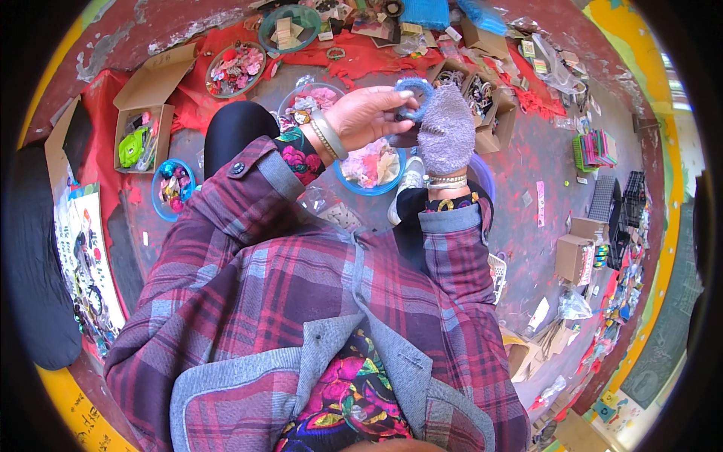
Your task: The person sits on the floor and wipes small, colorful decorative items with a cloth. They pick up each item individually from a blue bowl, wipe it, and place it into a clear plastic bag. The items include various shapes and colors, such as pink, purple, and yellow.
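Observation:
My left hand (367,117) is closed, thumb and fingers pinching a fuzzy blue ring (427,96) that looks like a hair tie. A fuzzy grey-lilac mitt or cloth (447,135) covers my right hand from the fingers to near the wrist, where bracelets show. The ring is held right beside the top of this covering, close to or touching it. Fingers of the right hand are hidden underneath. Below my hands, a blue-rimmed basin (364,190) holds pink and cream pieces.
Another basin (282,105) with pink items sits beyond. A round tray of pink and red pieces (236,70) lies on red cloth. Cardboard boxes stand at left (143,139) and far right (493,124). A blue bowl (172,190) is near my left knee. Coloured stacks (595,149) lie rightward.

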{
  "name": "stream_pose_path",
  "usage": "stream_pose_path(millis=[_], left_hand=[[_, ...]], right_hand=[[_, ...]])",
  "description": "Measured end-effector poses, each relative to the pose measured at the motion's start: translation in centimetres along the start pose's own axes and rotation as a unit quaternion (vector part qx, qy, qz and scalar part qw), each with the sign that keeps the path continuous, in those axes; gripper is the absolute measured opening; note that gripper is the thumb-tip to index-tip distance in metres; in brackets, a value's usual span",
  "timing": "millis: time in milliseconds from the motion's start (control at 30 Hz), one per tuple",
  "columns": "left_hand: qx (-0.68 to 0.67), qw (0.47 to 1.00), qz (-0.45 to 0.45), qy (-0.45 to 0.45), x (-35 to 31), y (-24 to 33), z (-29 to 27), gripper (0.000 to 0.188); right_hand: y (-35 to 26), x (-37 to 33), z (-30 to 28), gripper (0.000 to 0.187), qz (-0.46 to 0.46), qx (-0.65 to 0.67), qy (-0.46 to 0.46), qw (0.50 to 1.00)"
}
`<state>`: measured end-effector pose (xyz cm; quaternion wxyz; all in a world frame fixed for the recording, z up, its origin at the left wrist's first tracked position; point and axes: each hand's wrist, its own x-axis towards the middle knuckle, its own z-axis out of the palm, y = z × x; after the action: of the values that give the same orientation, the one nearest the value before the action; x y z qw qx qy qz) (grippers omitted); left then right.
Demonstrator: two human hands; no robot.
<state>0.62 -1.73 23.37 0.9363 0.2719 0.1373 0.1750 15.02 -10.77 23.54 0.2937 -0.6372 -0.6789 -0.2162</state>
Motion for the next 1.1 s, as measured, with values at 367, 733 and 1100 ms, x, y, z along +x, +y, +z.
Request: stream_pose_path(millis=[367, 733, 1100], left_hand=[[0.122, 0.992, -0.025, 0.015, -0.1, 0.4, 0.2, 0.015], [0.398, 0.908, -0.007, 0.135, 2.2, -1.6, -5.3, 0.015], [0.407, 0.861, -0.222, 0.208, 4.0, -11.3, -16.3, 0.035]], right_hand=[[0.3, 1.3, -1.1, 0.024, 0.054, 0.026, -0.079, 0.995], [4.3, -2.1, -0.5, 0.024, 0.067, 0.196, -0.047, 0.977], [1.9, -2.0, -4.6, 0.031, 0.482, 0.672, -0.033, 0.562]])
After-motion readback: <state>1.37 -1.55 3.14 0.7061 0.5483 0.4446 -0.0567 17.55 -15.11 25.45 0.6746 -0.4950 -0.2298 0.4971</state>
